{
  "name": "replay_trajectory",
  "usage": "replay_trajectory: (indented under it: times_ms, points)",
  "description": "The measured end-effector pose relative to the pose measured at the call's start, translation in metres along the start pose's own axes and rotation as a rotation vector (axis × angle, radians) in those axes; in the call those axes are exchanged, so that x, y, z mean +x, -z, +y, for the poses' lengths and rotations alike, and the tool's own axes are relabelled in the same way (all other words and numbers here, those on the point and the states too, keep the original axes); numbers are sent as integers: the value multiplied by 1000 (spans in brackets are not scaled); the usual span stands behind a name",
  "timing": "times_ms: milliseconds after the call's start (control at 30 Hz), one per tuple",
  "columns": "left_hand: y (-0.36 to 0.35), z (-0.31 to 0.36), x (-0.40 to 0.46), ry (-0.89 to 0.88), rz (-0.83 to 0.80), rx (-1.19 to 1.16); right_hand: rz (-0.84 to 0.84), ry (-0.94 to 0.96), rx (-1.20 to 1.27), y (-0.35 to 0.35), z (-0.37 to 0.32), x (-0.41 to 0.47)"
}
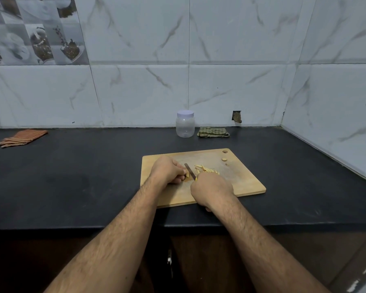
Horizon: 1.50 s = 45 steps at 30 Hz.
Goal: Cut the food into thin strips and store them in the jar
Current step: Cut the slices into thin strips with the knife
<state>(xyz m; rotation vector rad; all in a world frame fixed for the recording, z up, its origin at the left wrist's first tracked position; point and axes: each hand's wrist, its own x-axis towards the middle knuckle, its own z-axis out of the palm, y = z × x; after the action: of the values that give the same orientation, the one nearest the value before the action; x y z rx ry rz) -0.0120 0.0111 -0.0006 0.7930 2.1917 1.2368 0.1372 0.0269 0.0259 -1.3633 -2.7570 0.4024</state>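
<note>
Cutting is in progress on the cutting board [247, 182], which lies near the front edge of the counter [72, 176]. The left hand [167, 170] pinches a small remaining piece of food [186, 174] against the board with curled fingertips. The right hand [210, 188] is wrapped around the handle of the knife [189, 171]; the blade lies just beside the held piece. A small pile of cut strips [206, 168] rests toward the middle of the board, just beyond the right hand. The jar [185, 124] stands at the back edge of the counter, lid on, apparently empty.

Status: most of the food appears sliced. Remaining, by judgement: finish the last piece, open the jar, transfer the strips.
</note>
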Motion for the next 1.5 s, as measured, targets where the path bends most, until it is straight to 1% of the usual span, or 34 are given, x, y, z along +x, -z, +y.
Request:
replay_trajectory:
  times_ms: [233, 433, 767, 967, 1133, 1300, 1500]
  points:
    - [-2, -1, 1, 8, 2, -12, -6, 3, -42, -2, -1, 1]
    - [-2, 0, 1, 12, 4, -22, -57, -6, -47, 1, -2, 2]
    - [-5, -2, 4, 18, 26, -33, -58, -2, -46, 4, -4, 5]
    - [-7, -3, 3, -1, 43, -28, -60, -19, -33, 1, -10, 6]
    - [-8, -4, 2, -20, 56, -7, -100, -48, -39, 6, -16, 6]
    - [-10, -6, 1, -33, 74, 6, -128, -38, -74, 6, -16, 0]
    - [-10, -6, 0, -54, 81, 25, -119, -7, -108, 5, -4, -15]
